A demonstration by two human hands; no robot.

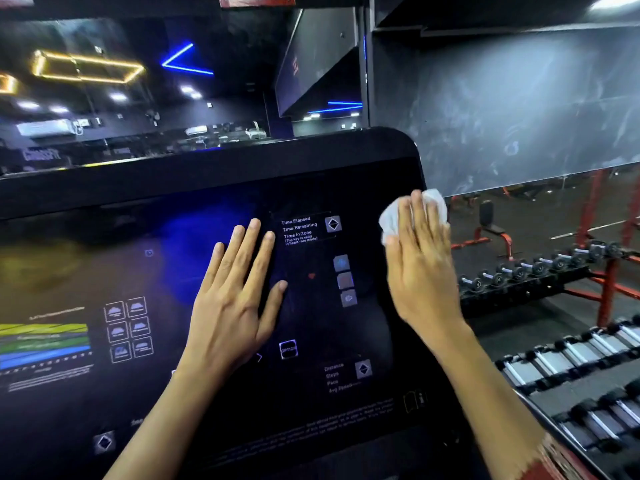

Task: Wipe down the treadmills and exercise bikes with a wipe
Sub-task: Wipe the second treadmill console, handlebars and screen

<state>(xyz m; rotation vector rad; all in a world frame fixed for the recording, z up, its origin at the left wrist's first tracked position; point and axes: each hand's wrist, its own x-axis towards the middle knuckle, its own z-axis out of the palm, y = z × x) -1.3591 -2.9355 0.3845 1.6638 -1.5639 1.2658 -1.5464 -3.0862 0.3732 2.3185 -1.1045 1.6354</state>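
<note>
We have the console (207,188) in front of us, dark and glossy. Our right hand (420,268) lies flat at its far right edge, pressing the white wipe (431,202) against the panel under straight fingers, with nothing curled round it. The wipe shows bunched beyond the fingertips and beside the thumb. Our left hand (235,299) rests open on the middle of the panel, palm down and fingers spread, holding nothing. To do this step well, we should spread the wipe flatter under the palm so more of it meets the surface. We should work in overlapping passes from the far edge towards us and press lightly over the printed keys (341,263) just left of the right hand. The left hand should lift off before we reach its patch, or it will leave prints behind. How much wipe sits under the palm is hidden. The panel runs out of view on the left and at the near edge. The belt and rails below are not shown, so this is probably a treadmill's console, judging by the labels for distance and pace. Blue and yellow reflections make it hard to tell which areas are damp or smeared, and the small print near us is too blurred to read. To the right stands a rack of dumbbells (554,268), well apart from the wipe.
</note>
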